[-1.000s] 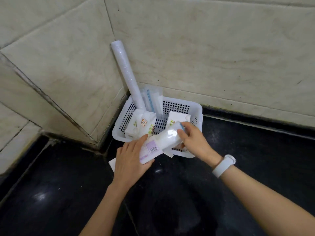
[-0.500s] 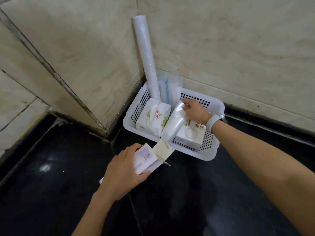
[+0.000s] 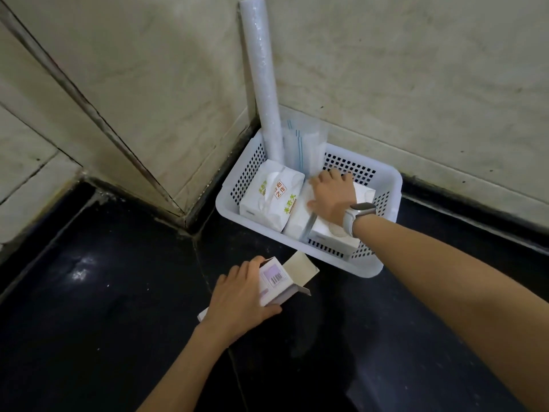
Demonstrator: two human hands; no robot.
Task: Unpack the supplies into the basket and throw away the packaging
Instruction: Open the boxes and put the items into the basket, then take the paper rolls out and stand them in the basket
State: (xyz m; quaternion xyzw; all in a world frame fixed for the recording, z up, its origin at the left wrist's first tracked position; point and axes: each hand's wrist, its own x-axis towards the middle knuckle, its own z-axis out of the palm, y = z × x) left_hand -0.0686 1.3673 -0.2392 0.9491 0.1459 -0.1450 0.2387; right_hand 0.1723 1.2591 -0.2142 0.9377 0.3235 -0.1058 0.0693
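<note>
A white perforated basket stands in the corner on the dark counter. Inside it lie a tissue pack with green and red print, a white wrapped roll and a white box. My right hand, a watch on its wrist, lies flat with fingers spread on the wrapped roll and the box. In front of the basket my left hand grips an open white carton with a barcode label, its flaps standing open.
A tall white wrapped roll and a clear packet with blue stripes stand upright at the back of the basket. Beige tiled walls meet in the corner behind. Dark glossy counter spreads left and below.
My right hand drew the white wrapped roll out of the carton and laid it in the basket; it now presses flat on it. The left hand keeps the emptied carton.
</note>
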